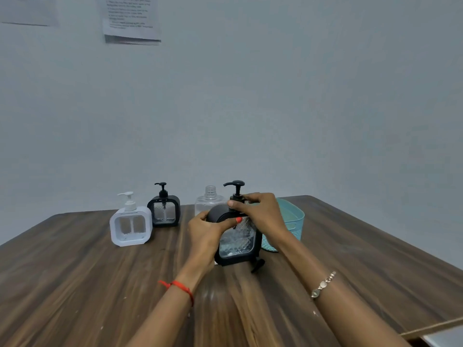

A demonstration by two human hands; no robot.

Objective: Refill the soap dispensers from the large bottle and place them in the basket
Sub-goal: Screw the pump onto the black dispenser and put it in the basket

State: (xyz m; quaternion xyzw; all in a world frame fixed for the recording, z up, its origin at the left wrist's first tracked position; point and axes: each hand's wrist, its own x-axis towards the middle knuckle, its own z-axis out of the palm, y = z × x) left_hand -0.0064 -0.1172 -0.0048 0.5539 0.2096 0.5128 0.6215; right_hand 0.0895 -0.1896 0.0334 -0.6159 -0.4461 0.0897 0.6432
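Note:
A black-framed soap dispenser [238,242] with a clear textured body stands in the middle of the wooden table [75,284]. My left hand [206,235] grips its upper left corner. My right hand [258,211] is closed around the collar of its black pump [235,186]. Behind it stands the large clear bottle [209,201] with its neck uncapped. A second black dispenser [164,211] and a white dispenser [130,227] stand to the left. The teal basket [292,219] sits right behind my right hand; its inside is mostly hidden.
A small black part [258,265] lies on the table by the held dispenser's base. A grey wall with taped papers [131,20] rises behind the table. The table's right edge runs diagonally, with a metallic surface [443,338] at the bottom right corner.

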